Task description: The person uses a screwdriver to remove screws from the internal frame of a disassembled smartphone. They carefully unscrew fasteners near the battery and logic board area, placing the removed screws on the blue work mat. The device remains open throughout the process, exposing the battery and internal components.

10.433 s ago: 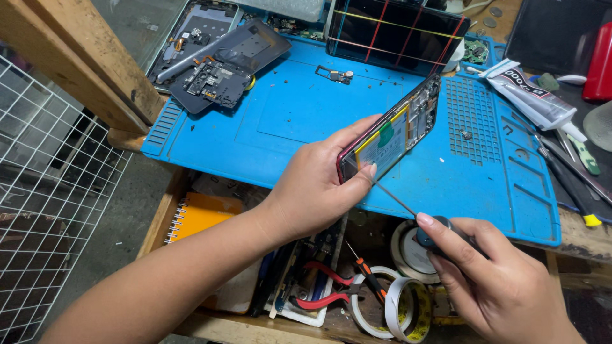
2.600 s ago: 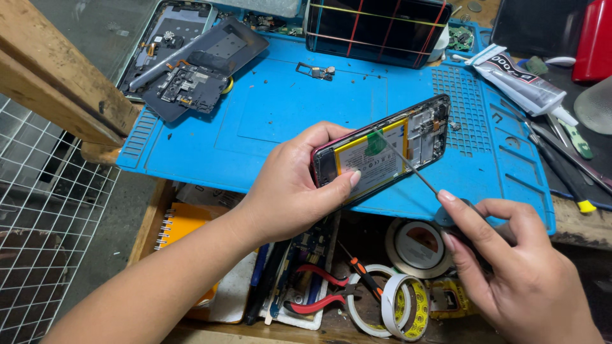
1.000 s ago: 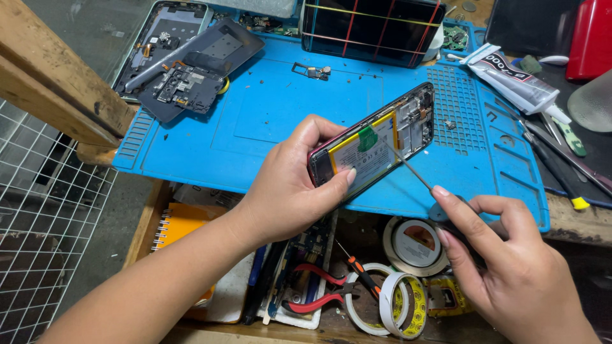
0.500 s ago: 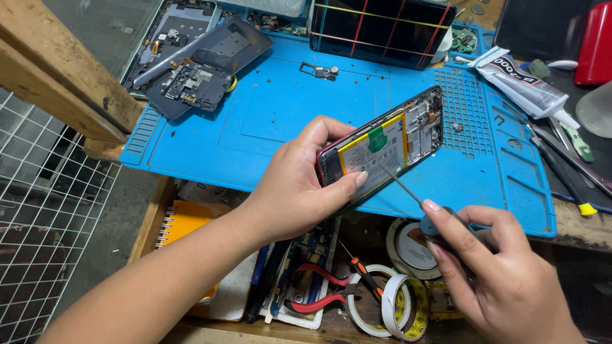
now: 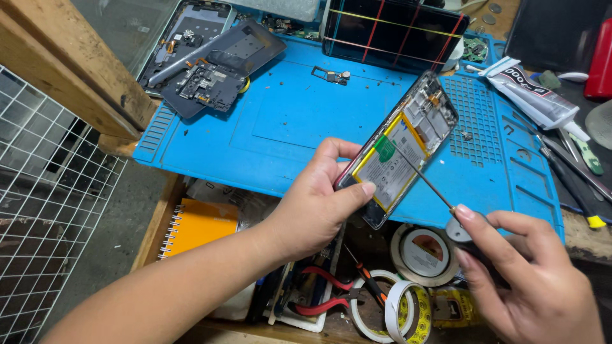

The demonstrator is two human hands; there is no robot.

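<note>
1. the opened phone (image 5: 400, 151) stands more steeply tilted than half a second ago, its top end now pointing up and to the right over the blue mat (image 5: 280, 121); before, it lay flatter and lower in the hand.
2. the screwdriver (image 5: 426, 185) tip now rests higher on the phone, near the green tab at the top of the battery; earlier it met the phone nearer its lower edge.
3. the phone has its back cover off: a yellow-edged battery with a pale label fills the middle, and the bare circuit board and metal frame show at the upper end.
4. the left hand (image 5: 312, 204) is closed round the phone's lower end, thumb pressed on the battery's edge, fingers curled behind.
5. the right hand (image 5: 529, 280) pinches the screwdriver's dark handle between thumb and fingers, the thin shaft slanting up and left to the phone.
6. the phone is held in the air above the mat's front edge, not touching it.
7. on the mat's far left corner lie other phone parts (image 5: 210, 57); a dark screen with coloured bands (image 5: 395, 28) sits at the back, and a glue tube (image 5: 532, 95) lies to the right.
8. below the mat, in an open drawer, are rolls of tape (image 5: 398, 306), red-handled pliers (image 5: 325, 299) and an orange notebook (image 5: 197, 226).
</note>
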